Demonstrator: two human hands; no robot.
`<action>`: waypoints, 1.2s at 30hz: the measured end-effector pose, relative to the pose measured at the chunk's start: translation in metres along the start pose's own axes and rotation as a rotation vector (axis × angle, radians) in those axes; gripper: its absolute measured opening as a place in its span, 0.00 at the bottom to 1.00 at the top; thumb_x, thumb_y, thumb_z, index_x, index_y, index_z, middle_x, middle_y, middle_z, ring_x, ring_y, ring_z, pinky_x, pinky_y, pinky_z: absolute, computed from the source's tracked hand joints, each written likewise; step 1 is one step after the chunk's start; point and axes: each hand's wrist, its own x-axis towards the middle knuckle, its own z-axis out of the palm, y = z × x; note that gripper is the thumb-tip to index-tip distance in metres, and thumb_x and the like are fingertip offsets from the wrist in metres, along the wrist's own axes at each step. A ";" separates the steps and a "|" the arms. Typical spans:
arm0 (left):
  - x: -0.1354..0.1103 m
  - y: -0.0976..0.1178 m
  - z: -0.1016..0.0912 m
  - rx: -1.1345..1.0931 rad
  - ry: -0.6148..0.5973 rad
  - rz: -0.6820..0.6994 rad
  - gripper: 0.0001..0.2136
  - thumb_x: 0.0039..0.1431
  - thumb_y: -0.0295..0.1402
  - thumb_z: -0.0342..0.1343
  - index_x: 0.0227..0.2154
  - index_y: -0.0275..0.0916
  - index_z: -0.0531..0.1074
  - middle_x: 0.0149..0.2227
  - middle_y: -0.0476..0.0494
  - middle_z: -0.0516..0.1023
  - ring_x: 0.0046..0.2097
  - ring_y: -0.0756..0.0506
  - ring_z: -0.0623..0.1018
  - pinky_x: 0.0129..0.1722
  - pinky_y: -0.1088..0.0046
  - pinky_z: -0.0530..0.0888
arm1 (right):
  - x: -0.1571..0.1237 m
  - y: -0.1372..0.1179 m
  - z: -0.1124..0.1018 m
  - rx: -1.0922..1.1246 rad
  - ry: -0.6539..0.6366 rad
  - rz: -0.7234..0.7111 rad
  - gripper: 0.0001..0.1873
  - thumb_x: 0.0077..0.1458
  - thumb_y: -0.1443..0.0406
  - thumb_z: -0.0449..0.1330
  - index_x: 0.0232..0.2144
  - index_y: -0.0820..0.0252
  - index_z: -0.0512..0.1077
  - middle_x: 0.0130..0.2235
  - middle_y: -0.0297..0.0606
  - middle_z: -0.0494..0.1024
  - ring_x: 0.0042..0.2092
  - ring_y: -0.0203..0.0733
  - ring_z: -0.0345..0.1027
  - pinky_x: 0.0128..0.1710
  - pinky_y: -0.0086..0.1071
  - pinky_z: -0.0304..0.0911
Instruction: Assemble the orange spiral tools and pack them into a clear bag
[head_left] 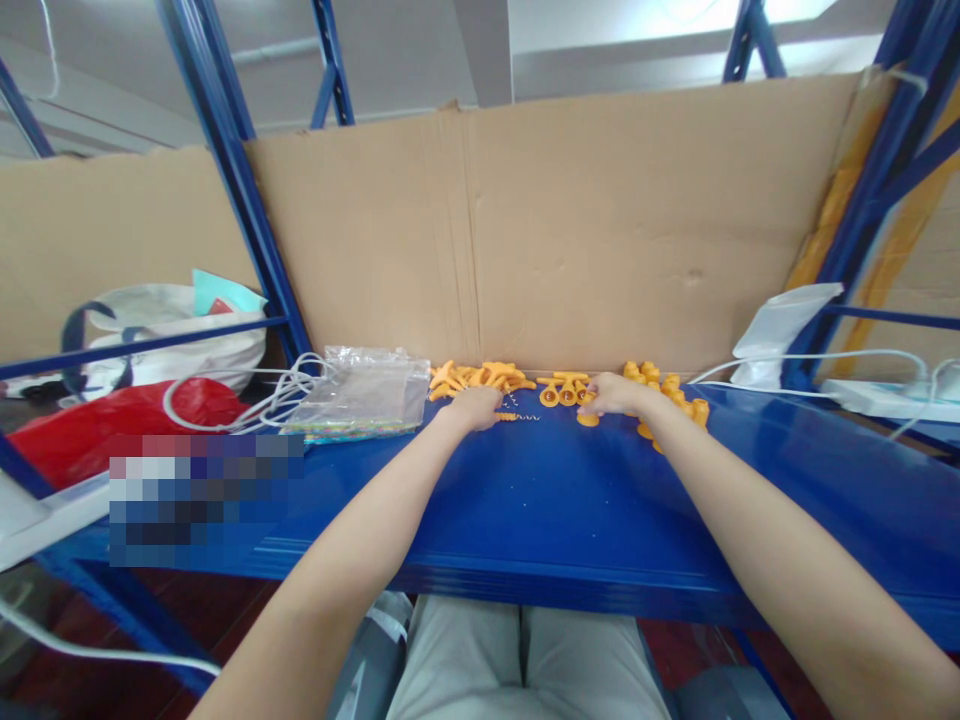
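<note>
Far in front of me, a cardboard panel [600, 230] stands across the back. On my left I see a red bag [127, 428], a white bag [176, 345] with dark handles, and looped white cable [300, 380]; on my right, a white pouch [786, 325] stands near a white power strip [866, 397].

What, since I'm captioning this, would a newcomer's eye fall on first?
Probably the orange-yellow pieces, spread along the back of the blue worktop before the tall cardboard sheet. The left hand and right hand reach to them. Off to the left, glossy red plastic stands out too.
</note>
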 end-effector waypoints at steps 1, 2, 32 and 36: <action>-0.001 0.000 -0.001 0.006 -0.009 -0.029 0.14 0.55 0.28 0.52 0.44 0.36 0.74 0.50 0.34 0.75 0.52 0.36 0.75 0.49 0.63 0.72 | -0.001 -0.001 0.001 0.020 -0.029 0.009 0.10 0.49 0.64 0.62 0.19 0.62 0.70 0.27 0.39 0.77 0.32 0.41 0.72 0.30 0.28 0.63; -0.002 0.000 -0.002 0.017 -0.028 -0.066 0.15 0.55 0.27 0.52 0.45 0.36 0.74 0.51 0.33 0.75 0.52 0.36 0.75 0.48 0.62 0.72 | -0.002 -0.002 0.002 0.031 -0.055 0.026 0.11 0.49 0.65 0.62 0.19 0.62 0.69 0.26 0.39 0.77 0.31 0.40 0.71 0.29 0.27 0.62; 0.004 -0.004 0.004 -0.107 0.189 -0.015 0.19 0.58 0.26 0.46 0.52 0.37 0.68 0.48 0.35 0.77 0.50 0.39 0.76 0.50 0.62 0.71 | -0.008 -0.023 0.010 -0.278 0.195 -0.113 0.16 0.51 0.68 0.55 0.44 0.59 0.69 0.48 0.45 0.77 0.49 0.50 0.70 0.43 0.37 0.59; 0.002 -0.002 0.003 -0.104 0.189 -0.017 0.19 0.58 0.26 0.46 0.52 0.37 0.68 0.48 0.35 0.77 0.50 0.38 0.76 0.49 0.63 0.71 | -0.007 -0.023 0.011 -0.273 0.195 -0.121 0.16 0.51 0.68 0.55 0.44 0.59 0.69 0.48 0.45 0.77 0.50 0.50 0.70 0.44 0.37 0.59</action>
